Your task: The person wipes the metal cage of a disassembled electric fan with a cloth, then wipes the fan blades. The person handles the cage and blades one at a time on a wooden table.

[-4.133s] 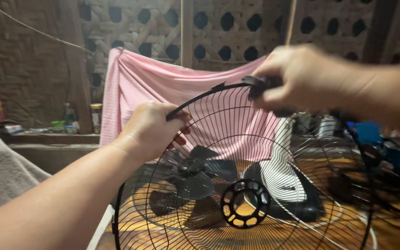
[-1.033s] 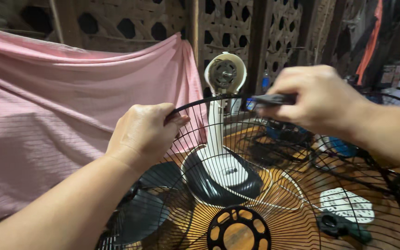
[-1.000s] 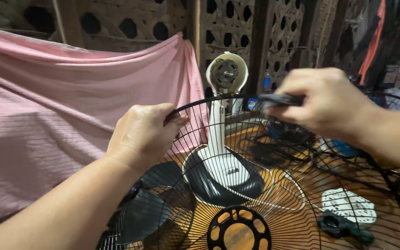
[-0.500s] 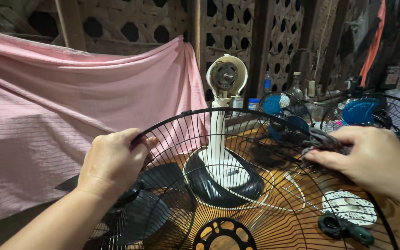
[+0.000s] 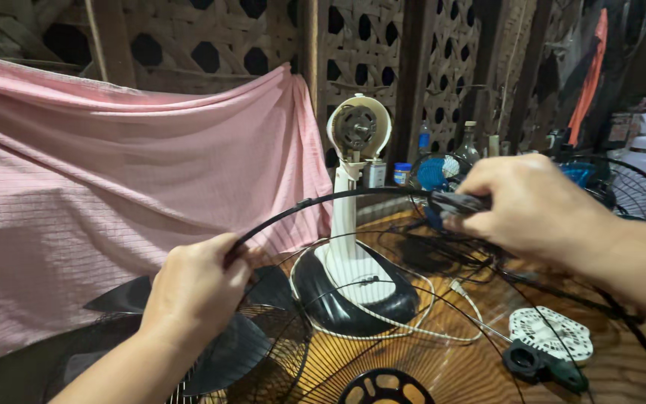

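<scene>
My left hand (image 5: 196, 288) at seven o'clock and right hand (image 5: 536, 206) at two o'clock each clench the black rim band (image 5: 323, 200) arching over the wire fan guard (image 5: 413, 352) above the bench (image 5: 480, 366). A slip could spring the band loose into the white fan stand (image 5: 345, 224). The guard's lower half is cut off.

Black fan guard (image 5: 383, 196); pink ribbed cloth (image 5: 99, 194); white-black fan stand (image 5: 349, 247).
</scene>
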